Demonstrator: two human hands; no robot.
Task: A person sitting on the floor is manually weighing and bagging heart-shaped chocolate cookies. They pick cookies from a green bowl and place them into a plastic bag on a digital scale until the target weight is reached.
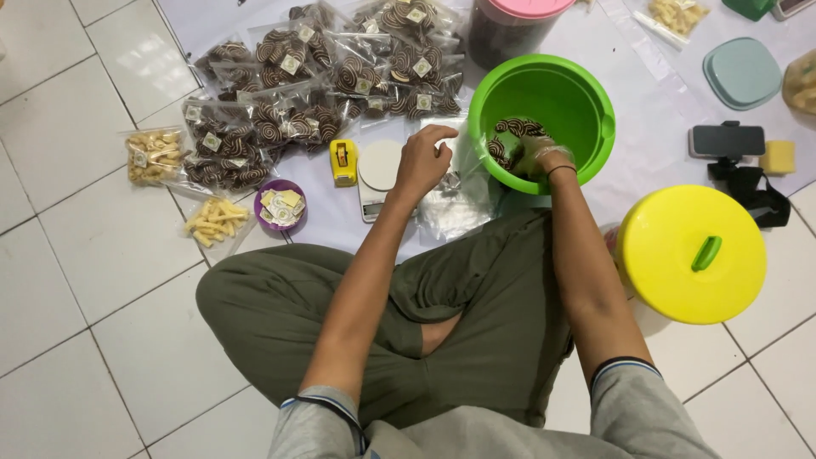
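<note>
Head view, looking down past crossed legs: the right hand [537, 157], in a thin clear glove, is sunk into the green bucket [586, 98], fingers curled among the brown spiral snacks [517, 129] at its bottom; whether it actually grips any is hard to tell. The left hand [422, 161] sits just left of the bucket, fingers bent, seemingly pinching the mouth of a clear plastic bag [455, 200] lying beside the small white scale [378, 174]. A yellow lid [671, 255] rests to the right.
</note>
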